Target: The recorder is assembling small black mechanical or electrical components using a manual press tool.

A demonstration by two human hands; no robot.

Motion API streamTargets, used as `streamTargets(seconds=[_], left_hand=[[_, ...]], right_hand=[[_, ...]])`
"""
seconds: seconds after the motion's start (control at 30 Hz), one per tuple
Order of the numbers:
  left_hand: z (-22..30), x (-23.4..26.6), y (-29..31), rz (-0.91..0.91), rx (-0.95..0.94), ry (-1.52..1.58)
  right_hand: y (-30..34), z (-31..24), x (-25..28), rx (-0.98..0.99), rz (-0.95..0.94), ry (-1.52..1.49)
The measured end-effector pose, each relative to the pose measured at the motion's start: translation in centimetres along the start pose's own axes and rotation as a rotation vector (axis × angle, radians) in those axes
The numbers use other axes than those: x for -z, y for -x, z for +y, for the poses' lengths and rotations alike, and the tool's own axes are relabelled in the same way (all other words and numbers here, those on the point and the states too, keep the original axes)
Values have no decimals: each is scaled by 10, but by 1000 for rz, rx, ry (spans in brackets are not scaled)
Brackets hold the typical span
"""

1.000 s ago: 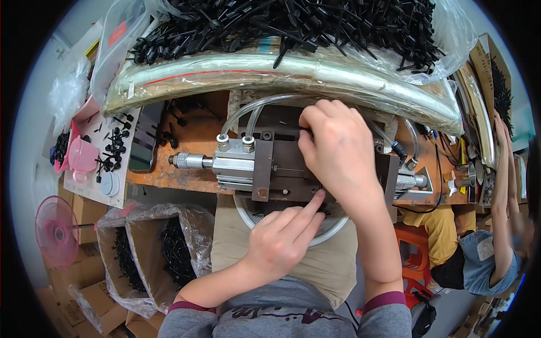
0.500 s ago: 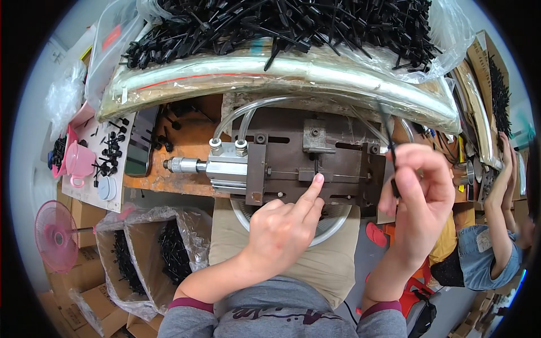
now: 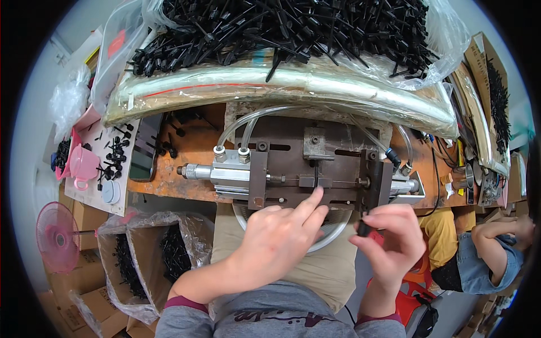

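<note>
Far left, a pink fan (image 3: pixel 56 236) sits below a pink cup (image 3: pixel 83 164) and a white sheet scattered with small black parts (image 3: pixel 115 155). Moving in, a lined cardboard box (image 3: pixel 169 253) holds more black pieces under the orange desk (image 3: pixel 191 152). Centre stage, the metal press jig (image 3: pixel 304 169) with its silver cylinder (image 3: pixel 217 173). The left hand (image 3: pixel 276 239) reaches up, fingers loose and released, index fingertip touching the jig's middle slot. Just right, the right hand (image 3: pixel 389 242) hovers below the jig's edge, fingers clenched around a small black piece (image 3: pixel 364 228). Up top, a huge heap of black pins (image 3: pixel 282 28).
</note>
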State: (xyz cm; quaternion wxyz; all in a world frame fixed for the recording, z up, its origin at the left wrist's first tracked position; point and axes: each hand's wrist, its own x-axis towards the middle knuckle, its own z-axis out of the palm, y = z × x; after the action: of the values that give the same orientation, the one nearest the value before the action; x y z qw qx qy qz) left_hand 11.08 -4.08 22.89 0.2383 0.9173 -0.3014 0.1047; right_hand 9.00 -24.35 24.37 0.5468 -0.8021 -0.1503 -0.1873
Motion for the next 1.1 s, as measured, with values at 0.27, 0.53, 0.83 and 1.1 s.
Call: streamTargets(seconds=[0.27,0.53,0.83,1.1], left_hand=[[-40,55,-81,463,-35,-77],[-77,53,-149,487,-35,-490],[-62,67,-134,463,91,-68],[-32,77,-71,475,-8,294]], right_hand=[[6,20,-22,246,-195,420],[3,25,-44,313,-302,637],[2,21,-45,276,-300,698],[-22,5,-30,195,-384,537]])
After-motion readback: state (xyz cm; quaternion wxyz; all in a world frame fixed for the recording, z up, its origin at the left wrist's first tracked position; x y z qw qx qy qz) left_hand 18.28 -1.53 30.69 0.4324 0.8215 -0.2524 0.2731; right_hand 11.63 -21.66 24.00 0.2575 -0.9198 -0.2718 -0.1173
